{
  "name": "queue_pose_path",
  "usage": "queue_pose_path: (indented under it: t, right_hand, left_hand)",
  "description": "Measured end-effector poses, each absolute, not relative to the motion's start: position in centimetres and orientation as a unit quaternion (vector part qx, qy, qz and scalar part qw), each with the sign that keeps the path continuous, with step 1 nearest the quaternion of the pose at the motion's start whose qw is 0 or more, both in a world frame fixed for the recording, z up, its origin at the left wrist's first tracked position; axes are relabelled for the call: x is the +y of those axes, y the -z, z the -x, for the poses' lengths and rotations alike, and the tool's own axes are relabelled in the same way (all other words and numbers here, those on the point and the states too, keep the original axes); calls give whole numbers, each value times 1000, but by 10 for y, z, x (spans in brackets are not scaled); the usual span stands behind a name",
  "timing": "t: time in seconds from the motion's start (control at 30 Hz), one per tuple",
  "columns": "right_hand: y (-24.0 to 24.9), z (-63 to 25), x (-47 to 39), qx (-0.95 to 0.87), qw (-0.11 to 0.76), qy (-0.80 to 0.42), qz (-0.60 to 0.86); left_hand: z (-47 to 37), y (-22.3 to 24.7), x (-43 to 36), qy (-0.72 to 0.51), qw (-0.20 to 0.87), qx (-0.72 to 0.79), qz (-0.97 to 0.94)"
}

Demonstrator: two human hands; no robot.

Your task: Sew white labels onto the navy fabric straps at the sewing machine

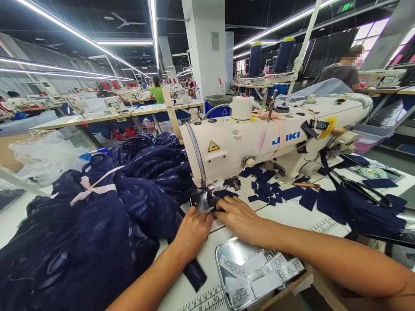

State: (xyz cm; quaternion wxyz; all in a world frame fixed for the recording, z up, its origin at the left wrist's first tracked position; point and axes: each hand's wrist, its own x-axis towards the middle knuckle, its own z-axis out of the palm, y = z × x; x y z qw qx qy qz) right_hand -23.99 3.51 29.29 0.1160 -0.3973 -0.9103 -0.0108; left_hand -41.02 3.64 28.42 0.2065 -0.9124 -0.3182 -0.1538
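Observation:
A white sewing machine (227, 147) stands across the table, its needle area just beyond my two hands. My left hand (194, 229) is closed on a dark navy strip (194, 274), whose tail hangs down below the palm. Close beside it, my right hand (240, 218) has its fingers bent together over dark fabric at the presser foot (210, 198). The fingertips of both hands nearly meet there. To the left lies a big heap of navy garments (81, 233) with a pale pink tie (94, 188) on it.
A metal tray (223, 259) of white printed labels sits near the front edge. Small navy pieces (264, 190), a wooden-handled tool (301, 185) and black scissors (366, 190) lie at the right. Clear plastic bags (45, 155) are at the far left. Other people sit farther back.

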Motion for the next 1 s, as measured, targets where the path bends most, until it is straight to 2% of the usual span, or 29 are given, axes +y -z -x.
queue_pose_path:
  t: [0.13, 0.3, 0.53, 0.73, 1.0]
  right_hand:
    - [-293, 242, 33, -937, 52, 98, 332]
    - [-296, 228, 54, -959, 41, 140, 242]
    - [-295, 220, 74, -952, 58, 142, 264]
    - [-289, 217, 77, -952, 79, 127, 268]
    - [-290, 217, 80, -949, 84, 147, 267]
  left_hand:
    - [422, -295, 30, 152, 214, -292, 920]
    - [427, -292, 29, 178, 143, -235, 945]
    - [399, -278, 40, 184, 162, -329, 912]
    - [390, -279, 41, 182, 162, -353, 903]
    - [383, -283, 41, 109, 145, -402, 897]
